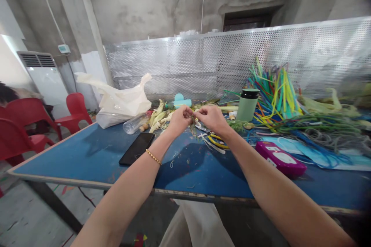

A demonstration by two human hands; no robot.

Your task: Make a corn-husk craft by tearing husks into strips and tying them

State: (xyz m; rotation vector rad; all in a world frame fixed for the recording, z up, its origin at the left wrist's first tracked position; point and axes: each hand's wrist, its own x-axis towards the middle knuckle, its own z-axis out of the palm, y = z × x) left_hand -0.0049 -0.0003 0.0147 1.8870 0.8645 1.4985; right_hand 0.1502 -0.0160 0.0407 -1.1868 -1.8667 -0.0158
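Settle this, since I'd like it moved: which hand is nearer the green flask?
Right. The right hand is just left of the green flask; the left hand is farther left, beyond the right.

Held piece [192, 121]: fibrous, matt; detail blurred. Husks [158, 117]: dry-looking, rough. Table top [87, 158]: smooth, low sheen. Barrier [174, 61]: perforated metal, bright and reflective. Wall [139, 3]: bare concrete, rough, matt. Bag [124, 102]: thin plastic — creased, faintly translucent. Clear bottle [131, 125]: glossy plastic. Phone [136, 149]: smooth, glossy face. Purple box [279, 159]: glossy plastic. Flask [247, 108]: smooth matt body — glossy lid [251, 93]. Chairs [77, 107]: smooth plastic. Bracelet [153, 157]: polished, metallic beads. Trousers [197, 224]: matt cloth.
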